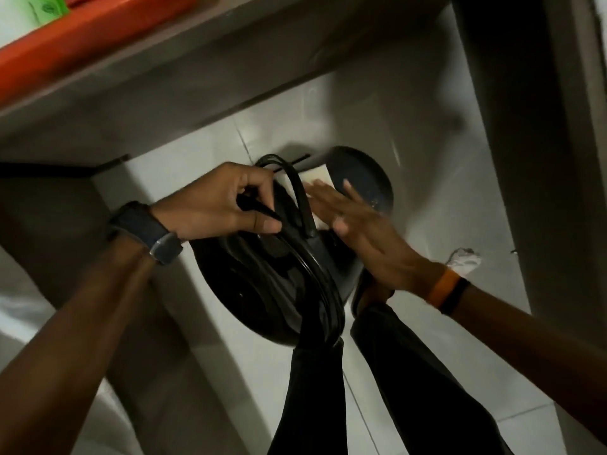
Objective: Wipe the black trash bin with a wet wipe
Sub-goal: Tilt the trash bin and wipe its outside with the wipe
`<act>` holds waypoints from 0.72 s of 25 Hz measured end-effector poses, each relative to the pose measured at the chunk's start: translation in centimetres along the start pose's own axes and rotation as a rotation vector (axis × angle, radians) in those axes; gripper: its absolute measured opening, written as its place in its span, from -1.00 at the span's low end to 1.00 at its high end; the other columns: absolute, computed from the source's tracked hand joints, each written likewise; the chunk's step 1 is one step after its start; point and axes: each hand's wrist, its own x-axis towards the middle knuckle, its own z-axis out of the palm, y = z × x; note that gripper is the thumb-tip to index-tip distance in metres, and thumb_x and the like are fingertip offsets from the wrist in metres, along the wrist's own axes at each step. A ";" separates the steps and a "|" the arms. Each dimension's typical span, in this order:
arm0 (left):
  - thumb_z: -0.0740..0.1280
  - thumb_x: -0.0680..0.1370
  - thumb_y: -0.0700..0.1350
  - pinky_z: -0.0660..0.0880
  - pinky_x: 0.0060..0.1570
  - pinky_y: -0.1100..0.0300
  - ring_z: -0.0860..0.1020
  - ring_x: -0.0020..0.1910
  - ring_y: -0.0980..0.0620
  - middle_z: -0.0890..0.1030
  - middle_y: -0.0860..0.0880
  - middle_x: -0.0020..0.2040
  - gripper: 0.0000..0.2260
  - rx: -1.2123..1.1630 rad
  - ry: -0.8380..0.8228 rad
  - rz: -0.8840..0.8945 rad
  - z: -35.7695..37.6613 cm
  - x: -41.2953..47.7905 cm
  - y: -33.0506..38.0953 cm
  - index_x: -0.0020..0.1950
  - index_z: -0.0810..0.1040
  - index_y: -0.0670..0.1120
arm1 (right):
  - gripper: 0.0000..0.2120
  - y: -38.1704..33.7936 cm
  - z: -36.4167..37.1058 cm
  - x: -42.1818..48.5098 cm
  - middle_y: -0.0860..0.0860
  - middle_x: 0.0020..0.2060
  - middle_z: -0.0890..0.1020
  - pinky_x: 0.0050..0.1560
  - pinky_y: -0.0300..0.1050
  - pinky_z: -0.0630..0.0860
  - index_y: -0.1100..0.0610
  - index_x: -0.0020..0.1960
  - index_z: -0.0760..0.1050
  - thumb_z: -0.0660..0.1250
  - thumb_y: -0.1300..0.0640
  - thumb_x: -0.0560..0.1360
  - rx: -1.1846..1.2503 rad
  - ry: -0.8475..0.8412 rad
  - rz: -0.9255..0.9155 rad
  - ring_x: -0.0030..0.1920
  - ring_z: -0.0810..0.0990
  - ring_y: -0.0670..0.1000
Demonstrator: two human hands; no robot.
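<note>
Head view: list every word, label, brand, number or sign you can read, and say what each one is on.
No text can be read in this view.
Green packet at the top left: faint dark print, too blurred to read.
Watch on the left wrist: no marking legible.
Orange and black band on the right wrist: nothing legible.
Black trash bin and white wipe: no label visible.

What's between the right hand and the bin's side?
Head view: a white wet wipe lies pressed under the right hand against the black trash bin.
</note>
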 end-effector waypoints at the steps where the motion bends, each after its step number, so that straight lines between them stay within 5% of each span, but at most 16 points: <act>1: 0.52 0.36 -0.12 0.48 -0.13 0.38 0.55 -0.23 0.16 0.59 0.06 -0.28 -0.81 -0.058 0.000 -0.001 0.1 0.1 -0.3 -0.20 0.56 -0.17 | -0.52 1.0 0.1 -1.1 -0.06 0.65 0.20 0.66 -0.15 -0.24 0.00 0.63 0.16 -0.10 0.00 0.73 -0.026 0.023 0.029 0.67 0.09 -0.08; 5: 0.46 0.34 -0.14 0.44 -0.10 0.36 0.51 -0.23 0.14 0.54 -0.06 -0.26 -0.72 -0.119 0.040 -0.036 1.6 1.2 -1.9 -0.15 0.52 -0.33 | -0.56 5.7 -1.5 -1.1 -0.05 0.65 0.17 0.67 -0.10 -0.24 -0.04 0.63 0.18 -0.09 0.02 0.77 0.149 0.158 0.709 0.68 0.02 0.00; 6: 0.45 0.34 -0.15 0.43 -0.09 0.35 0.50 -0.22 0.12 0.52 -0.08 -0.25 -0.74 -0.129 0.056 -0.031 1.6 1.6 -2.2 -0.15 0.53 -0.32 | -0.56 4.6 -0.9 -1.4 -0.06 0.65 0.17 0.67 -0.09 -0.24 -0.05 0.62 0.19 -0.07 0.01 0.77 0.217 0.177 0.680 0.69 0.01 0.00; 10: 0.51 0.40 -0.25 0.43 -0.14 0.38 0.45 -0.21 0.10 0.47 -0.09 -0.24 -0.81 -0.213 0.088 -0.034 0.5 2.6 -3.7 -0.19 0.50 -0.20 | -0.53 0.2 3.6 -3.9 -0.11 0.65 0.17 0.67 -0.12 -0.19 -0.06 0.64 0.13 -0.07 0.00 0.74 0.162 0.079 0.023 0.68 0.07 -0.06; 11: 0.46 0.40 -0.25 0.43 -0.14 0.38 0.44 -0.20 0.10 0.46 -0.08 -0.23 -0.85 -0.237 0.102 -0.039 0.4 2.7 -3.9 -0.19 0.50 -0.16 | -0.54 1.0 3.0 -3.6 -0.07 0.66 0.16 0.68 -0.05 -0.19 -0.03 0.63 0.12 -0.08 0.03 0.74 0.100 0.097 0.045 0.68 0.08 -0.04; 14: 0.39 0.41 -0.25 0.40 -0.11 0.32 0.43 -0.19 0.09 0.45 -0.06 -0.21 -0.89 -0.269 0.158 -0.024 0.3 2.7 -4.8 -0.19 0.47 -0.14 | -0.57 4.7 -0.5 -1.2 0.05 0.64 0.22 0.68 0.08 -0.11 0.06 0.61 0.19 -0.05 0.08 0.76 0.093 0.279 0.605 0.67 0.12 0.03; 15: 0.39 0.41 -0.26 0.39 -0.11 0.31 0.42 -0.19 0.09 0.45 -0.06 -0.21 -0.89 -0.288 0.169 -0.016 0.3 2.6 -5.0 -0.19 0.46 -0.14 | -0.57 4.8 -0.8 -0.9 0.06 0.63 0.25 0.68 0.08 -0.09 0.07 0.61 0.23 -0.02 0.07 0.76 0.122 0.288 0.641 0.66 0.13 0.04; 18: 0.37 0.42 -0.28 0.39 -0.13 0.30 0.42 -0.20 0.09 0.44 -0.08 -0.21 -0.89 -0.330 0.167 -0.010 0.5 2.7 -5.3 -0.19 0.46 -0.14 | -0.51 1.2 2.0 -1.9 -0.01 0.64 0.22 0.69 0.05 -0.14 0.03 0.63 0.18 -0.01 -0.04 0.72 0.023 0.179 0.097 0.67 0.10 -0.01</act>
